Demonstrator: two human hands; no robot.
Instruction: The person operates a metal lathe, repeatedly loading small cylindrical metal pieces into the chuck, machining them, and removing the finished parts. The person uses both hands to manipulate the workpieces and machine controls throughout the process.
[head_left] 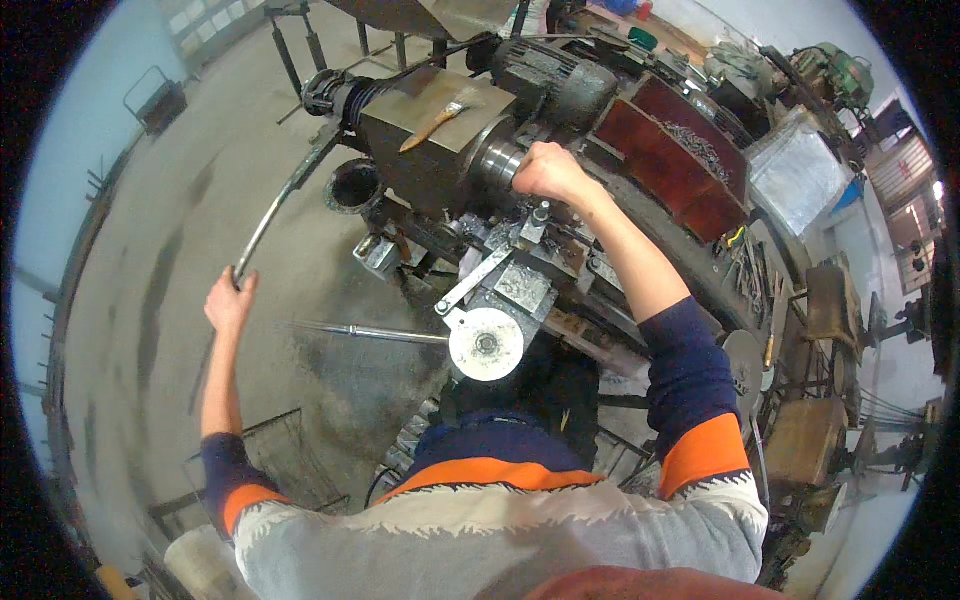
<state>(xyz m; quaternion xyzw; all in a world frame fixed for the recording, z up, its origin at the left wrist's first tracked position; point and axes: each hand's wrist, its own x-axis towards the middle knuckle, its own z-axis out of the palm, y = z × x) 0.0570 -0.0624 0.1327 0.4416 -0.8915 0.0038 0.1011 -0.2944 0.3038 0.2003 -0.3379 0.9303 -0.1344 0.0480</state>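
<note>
My left hand (230, 300) is closed round the lower end of a long metal lever (268, 213), which slopes up to the back of a lathe's headstock (418, 157). At the front of the bright round spindle nose (498, 162) my right hand (550, 172) is closed, its fingers curled; whatever they hold is hidden. A wooden-handled brush (434, 125) lies on top of the headstock. Below my right hand sits the metal tool post (534, 225) with a flat clamp handle (475, 281). Nearer me is a round pale disc (486, 345) with a rod handle (385, 333) pointing left.
A greasy electric motor (556, 82) stands behind the headstock. To its right, a reddish-brown metal tray (672, 150) holds shavings. Several long tools (752, 270) lie farther right, by a second machine (835, 300). A wire rack (290, 455) stands on the floor by my left elbow.
</note>
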